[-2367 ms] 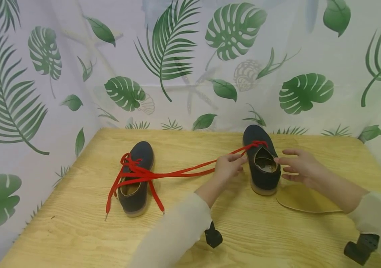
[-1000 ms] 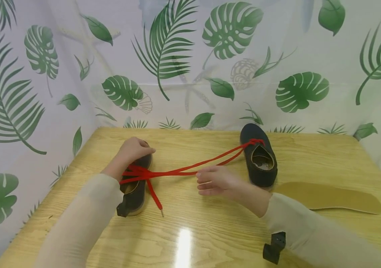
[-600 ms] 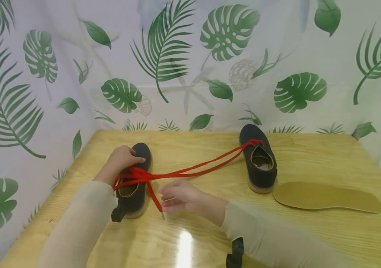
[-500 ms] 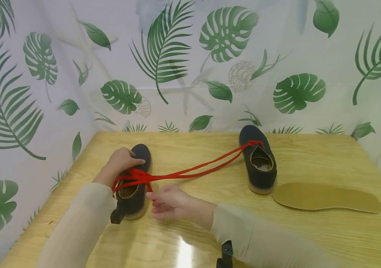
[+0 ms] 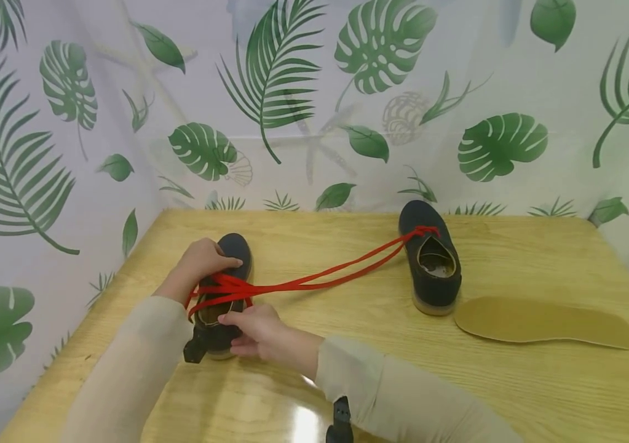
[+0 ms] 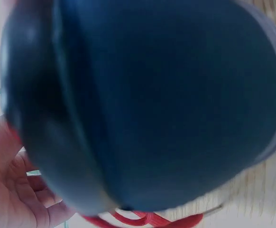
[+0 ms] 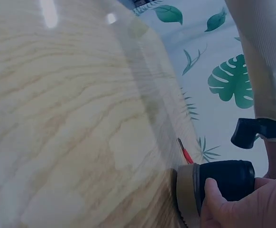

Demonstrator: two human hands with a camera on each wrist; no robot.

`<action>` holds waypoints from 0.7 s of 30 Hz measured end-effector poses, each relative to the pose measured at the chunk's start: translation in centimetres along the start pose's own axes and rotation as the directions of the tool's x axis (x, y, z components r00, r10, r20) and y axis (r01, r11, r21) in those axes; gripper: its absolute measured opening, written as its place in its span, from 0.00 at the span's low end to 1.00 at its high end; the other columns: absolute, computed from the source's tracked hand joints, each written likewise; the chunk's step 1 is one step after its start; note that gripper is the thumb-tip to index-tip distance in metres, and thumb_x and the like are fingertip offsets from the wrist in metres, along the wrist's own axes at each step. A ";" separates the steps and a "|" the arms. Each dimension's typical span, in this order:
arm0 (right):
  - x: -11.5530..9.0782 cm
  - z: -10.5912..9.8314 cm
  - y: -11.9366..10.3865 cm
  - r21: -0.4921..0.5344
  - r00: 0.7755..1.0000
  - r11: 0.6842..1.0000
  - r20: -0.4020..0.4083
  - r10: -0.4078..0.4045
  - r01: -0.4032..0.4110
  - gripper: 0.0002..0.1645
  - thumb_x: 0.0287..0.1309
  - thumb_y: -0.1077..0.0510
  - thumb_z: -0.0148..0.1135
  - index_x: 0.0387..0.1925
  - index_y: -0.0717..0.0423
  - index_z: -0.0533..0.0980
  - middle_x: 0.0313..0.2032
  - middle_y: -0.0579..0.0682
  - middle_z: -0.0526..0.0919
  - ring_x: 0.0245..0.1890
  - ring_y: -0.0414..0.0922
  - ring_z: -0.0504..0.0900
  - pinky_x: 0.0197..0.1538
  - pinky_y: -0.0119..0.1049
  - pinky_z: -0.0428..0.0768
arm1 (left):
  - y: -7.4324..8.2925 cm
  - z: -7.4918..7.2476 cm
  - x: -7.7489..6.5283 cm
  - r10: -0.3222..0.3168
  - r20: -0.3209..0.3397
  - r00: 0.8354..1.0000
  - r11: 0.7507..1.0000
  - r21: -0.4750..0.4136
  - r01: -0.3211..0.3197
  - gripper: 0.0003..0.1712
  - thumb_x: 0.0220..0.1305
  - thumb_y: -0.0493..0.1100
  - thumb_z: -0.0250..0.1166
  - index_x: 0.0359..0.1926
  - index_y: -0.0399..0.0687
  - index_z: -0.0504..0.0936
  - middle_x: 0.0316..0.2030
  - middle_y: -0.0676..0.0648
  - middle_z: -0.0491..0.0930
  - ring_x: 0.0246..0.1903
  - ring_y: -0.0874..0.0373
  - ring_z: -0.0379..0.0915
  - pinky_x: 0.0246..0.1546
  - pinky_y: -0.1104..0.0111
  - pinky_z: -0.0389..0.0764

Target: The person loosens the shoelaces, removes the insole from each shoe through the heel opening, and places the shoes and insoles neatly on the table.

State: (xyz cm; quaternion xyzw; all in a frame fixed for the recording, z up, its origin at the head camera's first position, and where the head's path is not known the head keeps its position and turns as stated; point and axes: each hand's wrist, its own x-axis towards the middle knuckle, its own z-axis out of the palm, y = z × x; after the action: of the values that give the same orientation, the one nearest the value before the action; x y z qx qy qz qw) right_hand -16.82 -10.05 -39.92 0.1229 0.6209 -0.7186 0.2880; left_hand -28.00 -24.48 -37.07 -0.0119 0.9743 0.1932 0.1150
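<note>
A dark navy shoe (image 5: 235, 247) with a pale sole lies toe-away on the left side of the table. My left hand (image 5: 195, 266) grips its front part from the left, thumb across the upper. At the heel, my right hand (image 5: 261, 332) holds the shoe from the right; the right wrist view shows its fingers (image 7: 214, 192) against the dark heel. Red laces (image 5: 292, 285) cross over this shoe and run to a matching shoe (image 5: 437, 292) on the right. In the left wrist view the dark heel (image 6: 185, 95) covers most of the picture, hiding part of the left hand.
A tan insole (image 5: 541, 321) lies flat on the wooden table (image 5: 447, 375), right of the second shoe. Black wrist cameras sit on both sleeves (image 5: 342, 418). A leaf-printed cloth (image 5: 303, 154) stands behind and beside the table.
Both hands have left the right shoe's area for the left one. My left hand took hold of its front; then my right hand came leftward, past the hanging lace end, to its heel.
</note>
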 end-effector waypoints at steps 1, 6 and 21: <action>0.0 -0.1 -0.1 -0.016 1.000 1.000 0.002 -0.003 0.003 0.24 0.52 0.61 0.67 0.48 0.65 0.68 0.39 0.56 0.75 0.27 0.50 0.78 0.41 0.46 0.84 | 0.0 0.0 0.0 -0.002 0.006 1.000 1.000 0.004 0.001 0.26 0.56 0.56 0.66 0.11 0.49 0.67 0.10 0.54 0.59 0.14 0.60 0.58 0.18 0.70 0.65; 0.1 -0.4 -0.6 -0.088 0.999 0.996 0.039 -0.004 0.008 0.10 0.54 0.62 0.61 0.37 0.65 0.77 0.41 0.54 0.79 0.35 0.54 0.80 0.44 0.45 0.83 | 0.0 -0.3 -0.5 0.017 0.047 0.999 0.999 0.029 -0.018 0.31 0.61 0.57 0.61 0.47 0.31 0.79 0.40 0.35 0.81 0.42 0.43 0.77 0.45 0.56 0.78; -0.2 -2.6 -1.7 -0.192 0.998 0.981 0.053 -0.033 0.042 0.14 0.48 0.66 0.59 0.37 0.57 0.66 0.29 0.50 0.70 0.22 0.46 0.67 0.28 0.34 0.77 | -2.8 0.3 -0.4 0.236 0.257 0.937 0.969 0.004 -0.246 0.35 0.74 0.53 0.43 0.72 0.37 0.51 0.71 0.28 0.37 0.69 0.30 0.31 0.66 0.38 0.42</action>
State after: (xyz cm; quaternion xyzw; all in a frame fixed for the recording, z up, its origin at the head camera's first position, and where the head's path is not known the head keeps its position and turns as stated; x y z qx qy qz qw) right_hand -18.09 -7.37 -38.88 0.0650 0.6825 -0.6632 0.3002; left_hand -27.32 -26.96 -38.32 0.1346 0.9489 0.1880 0.2148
